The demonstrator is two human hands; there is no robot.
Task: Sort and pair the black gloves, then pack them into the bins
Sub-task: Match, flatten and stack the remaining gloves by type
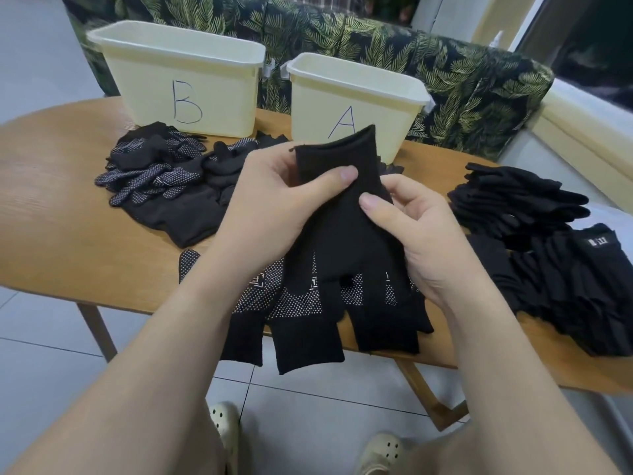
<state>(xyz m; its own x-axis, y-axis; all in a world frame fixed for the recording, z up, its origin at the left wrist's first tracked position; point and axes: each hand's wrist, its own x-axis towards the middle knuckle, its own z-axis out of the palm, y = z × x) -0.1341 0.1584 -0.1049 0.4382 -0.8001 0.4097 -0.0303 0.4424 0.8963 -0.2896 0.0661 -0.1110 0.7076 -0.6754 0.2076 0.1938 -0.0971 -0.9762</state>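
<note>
Both hands are holding a plain black glove (337, 214) upright above the near edge of the table (61, 186), cuff uppermost: the left hand (274, 207) is pinching it near the cuff with the thumb across the front, and the right hand (411, 228) is gripping it lower down, thumb pressing the middle. It may be two gloves held together, though black on black is making that hard to tell. The risk here is mismatching, since dotted gloves (294, 296) are lying directly beneath, their cuffs hanging over the near edge, and a careless sweep could knock them to the floor. A loose heap of dotted gloves (161, 180) is sitting toward the far left, just in front of bin B (181, 80), while stacked plain gloves (534, 241) are crowding the right end. Bin A (352, 97) is standing at the far edge behind the raised glove.
</note>
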